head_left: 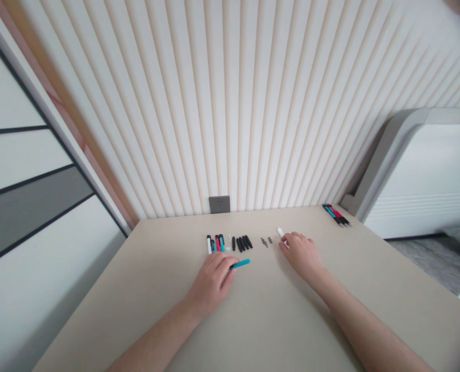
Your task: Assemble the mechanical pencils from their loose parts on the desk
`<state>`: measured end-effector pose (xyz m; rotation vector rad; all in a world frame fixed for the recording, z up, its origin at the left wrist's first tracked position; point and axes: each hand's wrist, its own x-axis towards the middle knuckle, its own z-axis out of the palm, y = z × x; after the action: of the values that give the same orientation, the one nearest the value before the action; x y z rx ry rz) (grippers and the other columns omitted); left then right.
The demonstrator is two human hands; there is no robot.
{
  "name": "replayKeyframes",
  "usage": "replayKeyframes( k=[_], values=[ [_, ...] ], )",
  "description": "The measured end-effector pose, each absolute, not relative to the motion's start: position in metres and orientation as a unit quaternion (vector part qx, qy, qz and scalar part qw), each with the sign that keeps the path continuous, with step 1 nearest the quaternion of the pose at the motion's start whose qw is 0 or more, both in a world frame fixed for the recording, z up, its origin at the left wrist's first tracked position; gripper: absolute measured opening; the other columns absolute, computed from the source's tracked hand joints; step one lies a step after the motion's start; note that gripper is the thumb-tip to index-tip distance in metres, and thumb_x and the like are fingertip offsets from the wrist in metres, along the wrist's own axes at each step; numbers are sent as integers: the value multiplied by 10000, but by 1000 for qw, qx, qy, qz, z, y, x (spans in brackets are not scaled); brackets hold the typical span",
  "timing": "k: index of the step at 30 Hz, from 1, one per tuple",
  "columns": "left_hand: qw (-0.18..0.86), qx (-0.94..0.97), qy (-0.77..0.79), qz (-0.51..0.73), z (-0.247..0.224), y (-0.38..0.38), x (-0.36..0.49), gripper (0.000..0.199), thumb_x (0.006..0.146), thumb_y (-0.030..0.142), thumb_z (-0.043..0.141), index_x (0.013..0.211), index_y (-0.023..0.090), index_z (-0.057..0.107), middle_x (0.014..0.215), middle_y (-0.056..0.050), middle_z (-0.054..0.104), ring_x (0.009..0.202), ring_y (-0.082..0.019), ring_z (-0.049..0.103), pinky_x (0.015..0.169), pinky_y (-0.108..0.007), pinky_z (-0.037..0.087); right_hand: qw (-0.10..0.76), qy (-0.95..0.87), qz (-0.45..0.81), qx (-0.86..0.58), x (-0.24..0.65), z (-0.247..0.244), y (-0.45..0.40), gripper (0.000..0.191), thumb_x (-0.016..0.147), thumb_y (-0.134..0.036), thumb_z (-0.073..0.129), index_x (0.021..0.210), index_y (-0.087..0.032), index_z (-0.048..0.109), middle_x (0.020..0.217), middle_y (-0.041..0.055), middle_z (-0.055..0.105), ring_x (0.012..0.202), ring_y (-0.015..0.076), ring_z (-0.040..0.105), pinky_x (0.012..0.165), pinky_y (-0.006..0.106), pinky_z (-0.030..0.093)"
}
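Observation:
My left hand [214,279] is closed round a blue pen barrel [242,263], whose free end points right. Just beyond it lies a row of white, pink and blue pen barrels [218,244]. My right hand [301,251] reaches to the white pieces [280,232], with its fingertips on or beside them; whether it grips one is hidden. Between the hands several black grips [242,243] lie side by side. Small grey metal parts [264,242] rest to the right of these grips.
Several pens [337,215] with pointed tips lie at the table's back right corner. A ribbed wall with a dark socket [219,204] rises behind the beige table [268,320]. White drawers stand left, a pale headboard right.

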<state>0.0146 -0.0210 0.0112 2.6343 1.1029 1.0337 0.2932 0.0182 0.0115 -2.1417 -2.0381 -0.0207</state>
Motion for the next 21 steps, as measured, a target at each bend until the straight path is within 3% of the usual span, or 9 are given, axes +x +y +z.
replayKeyframes(
  k=[10, 21],
  values=[
    [64, 869, 368, 326, 10, -21, 16, 188, 914, 165, 486, 1060, 204, 598, 974, -65, 629, 947, -204, 575, 872, -379, 471, 69, -677, 9, -732, 295, 10, 21, 247, 915, -297, 481, 964, -184, 696, 941, 108, 711, 882, 234, 661, 747, 328, 391],
    [55, 870, 365, 327, 10, -19, 12, 199, 917, 178, 488, 1073, 217, 605, 982, -69, 630, 945, -204, 582, 870, -375, 475, 60, -674, 9, -736, 296, 10, 20, 253, 899, -275, 471, 852, -185, 702, 888, 105, 713, 836, 232, 664, 723, 318, 397]
  ],
)
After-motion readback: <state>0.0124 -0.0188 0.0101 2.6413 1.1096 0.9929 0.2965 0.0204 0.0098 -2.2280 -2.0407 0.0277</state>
